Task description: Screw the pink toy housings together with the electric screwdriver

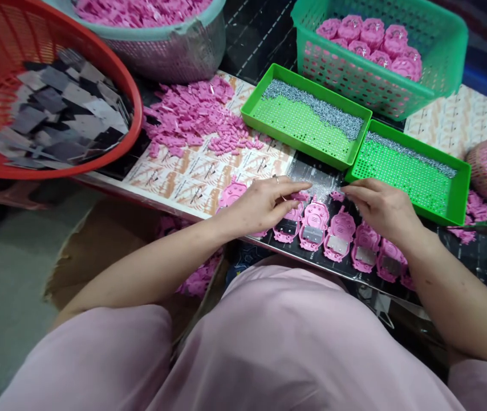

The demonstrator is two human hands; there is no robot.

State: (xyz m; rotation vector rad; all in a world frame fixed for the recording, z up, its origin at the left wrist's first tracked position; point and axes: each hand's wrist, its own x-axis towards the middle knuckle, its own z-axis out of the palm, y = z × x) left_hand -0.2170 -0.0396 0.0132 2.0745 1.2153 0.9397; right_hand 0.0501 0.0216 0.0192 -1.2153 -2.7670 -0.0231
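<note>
A row of pink plastic shells [314,224] with grey metal plates lies on a dark board in front of me. My left hand [264,204] hovers over the left shells, its fingers pressed together toward a small heap of tiny silver screws [323,185]. My right hand [382,208] rests over the right shells, its fingertips pinched at the same heap. What either pinch holds is too small to see.
Two green perforated trays [269,100] [461,188] hold screws. Behind them a green basket [444,63] holds pink assembled pieces. A red basket [110,68] of grey plates stands left, loose pink parts [196,114] beside it, a grey basin [175,48] behind them.
</note>
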